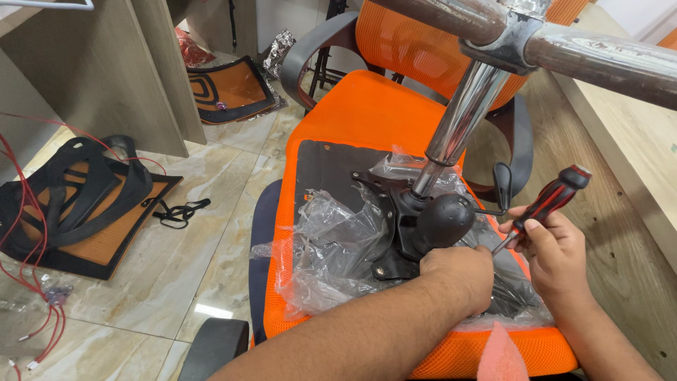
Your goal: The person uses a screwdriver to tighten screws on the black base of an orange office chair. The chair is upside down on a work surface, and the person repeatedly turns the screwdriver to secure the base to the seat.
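An orange mesh office chair (367,113) lies upside down, its seat underside facing me. A black metal mechanism plate (412,226) with a round knob is bolted to it, wrapped in crumpled clear plastic (331,247). A chrome gas cylinder (458,116) rises from it to a chrome star base (536,35). My left hand (458,271) rests on the plate beside the knob, fingers curled down onto it. My right hand (553,250) grips a red-and-black screwdriver (550,201), its tip pointing down-left toward the plate.
A black-and-orange chair back frame (84,204) lies on the tiled floor at left, with red wires (32,268) beside it. Another orange panel (229,88) leans near a wooden desk panel (113,70). A wooden surface (627,141) runs along the right.
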